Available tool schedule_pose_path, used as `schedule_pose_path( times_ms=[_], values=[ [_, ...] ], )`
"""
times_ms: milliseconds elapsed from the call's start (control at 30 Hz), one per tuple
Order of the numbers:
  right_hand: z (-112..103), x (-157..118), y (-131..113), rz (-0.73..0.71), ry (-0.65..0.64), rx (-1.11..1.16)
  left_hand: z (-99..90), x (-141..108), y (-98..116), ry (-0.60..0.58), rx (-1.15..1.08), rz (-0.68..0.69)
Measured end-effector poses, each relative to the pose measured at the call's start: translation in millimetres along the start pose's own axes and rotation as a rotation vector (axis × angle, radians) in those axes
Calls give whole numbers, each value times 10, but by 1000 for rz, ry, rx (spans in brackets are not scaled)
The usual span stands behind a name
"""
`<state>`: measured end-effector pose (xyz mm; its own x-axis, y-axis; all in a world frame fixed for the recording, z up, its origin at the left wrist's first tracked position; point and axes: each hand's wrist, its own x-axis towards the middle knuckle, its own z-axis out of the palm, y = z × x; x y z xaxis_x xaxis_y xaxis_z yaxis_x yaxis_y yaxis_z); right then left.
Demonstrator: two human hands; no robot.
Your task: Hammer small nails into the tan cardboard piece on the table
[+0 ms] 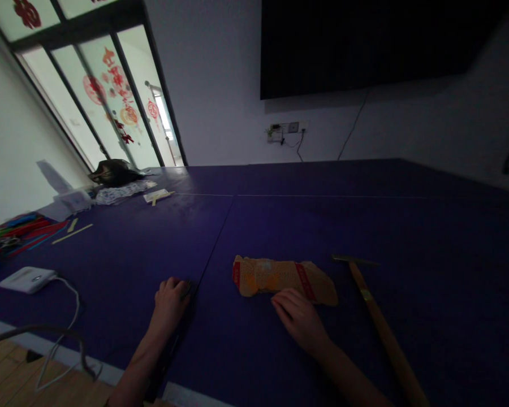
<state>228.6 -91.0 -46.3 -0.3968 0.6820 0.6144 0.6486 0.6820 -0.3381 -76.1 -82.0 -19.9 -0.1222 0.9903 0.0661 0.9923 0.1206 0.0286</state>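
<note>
From the head view I'd judge the step in hand to be positioning or steadying the flat brown piece [269, 271] on the bench [441, 243]. My right hand [297, 317] is at its near edge, fingers drawn narrow together; I can't tell whether they pinch it or only rest against it. My left hand [170, 302], well apart from the piece, is curled round a small dark object [186, 290], too shaded for me to identify. Working on the piece calls, I think, for a sure hold on that edge and care around the hammer [379, 319] lying just to the right. The piece lies lengthwise across in front of me, insole-shaped with an uneven outline, a red band near each end and orange patches toward its left half.
</note>
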Motion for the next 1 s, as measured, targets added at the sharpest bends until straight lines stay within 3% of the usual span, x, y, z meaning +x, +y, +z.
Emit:
schedule_pose_path(
  times_ms=[767, 1000],
  values=[
    [2, 11, -57, 0, -10, -19, -96, -64, 102, -73, 72, 17],
    [2, 7, -45, -4, -11, -8, -54, -47, 123, -108, -22, 140]
  ],
)
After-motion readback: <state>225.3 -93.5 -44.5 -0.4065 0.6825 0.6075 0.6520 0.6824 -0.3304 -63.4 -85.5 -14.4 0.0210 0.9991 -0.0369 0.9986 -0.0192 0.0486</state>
